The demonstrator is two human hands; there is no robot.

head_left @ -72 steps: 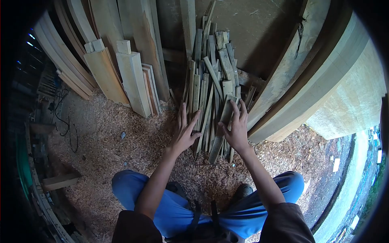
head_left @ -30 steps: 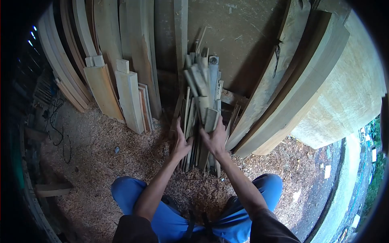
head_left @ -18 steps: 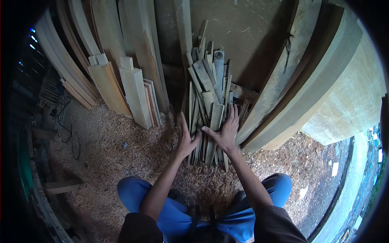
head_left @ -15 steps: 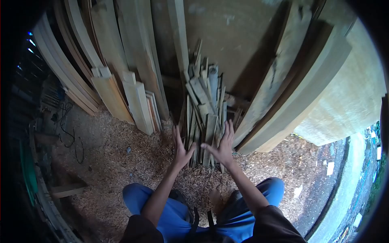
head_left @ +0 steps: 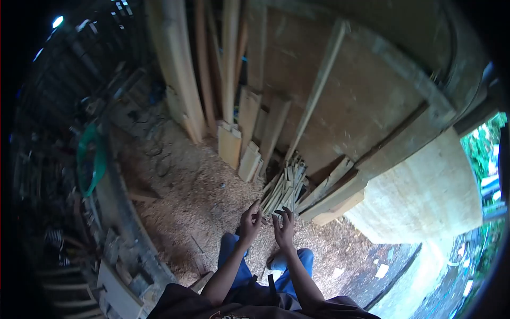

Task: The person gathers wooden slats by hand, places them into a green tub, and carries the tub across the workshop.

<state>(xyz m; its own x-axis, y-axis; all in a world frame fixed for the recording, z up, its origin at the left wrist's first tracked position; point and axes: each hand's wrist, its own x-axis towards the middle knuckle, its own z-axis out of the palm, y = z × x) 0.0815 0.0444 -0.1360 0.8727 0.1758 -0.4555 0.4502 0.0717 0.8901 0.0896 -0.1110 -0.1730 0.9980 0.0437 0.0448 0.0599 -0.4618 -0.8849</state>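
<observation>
My left hand (head_left: 251, 223) is raised over my knees with its fingers loosely bent and apart, holding nothing. Beside it, across a small gap, my right hand (head_left: 285, 227) also has bent, parted fingers and nothing in them. Just beyond both fingertips, a pile of thin wood strips (head_left: 287, 183) leans upright against the wall, its lower end partly behind the hands in this view. Short boards (head_left: 230, 144) stand to the left of the pile, and thicker planks (head_left: 332, 199) lean on its right.
Wood shavings (head_left: 199, 196) cover the floor. Tall boards (head_left: 178, 64) lean on the wall at the left, and a large plywood sheet (head_left: 425, 196) stands at the right. A workbench edge (head_left: 141, 228) runs down the left side, near a green hoop-like thing (head_left: 87, 159).
The view has tilted up and swung left, so the wood pile looks farther away. My hands have drawn back from the strips, and their outstretched fingers are now bent.
</observation>
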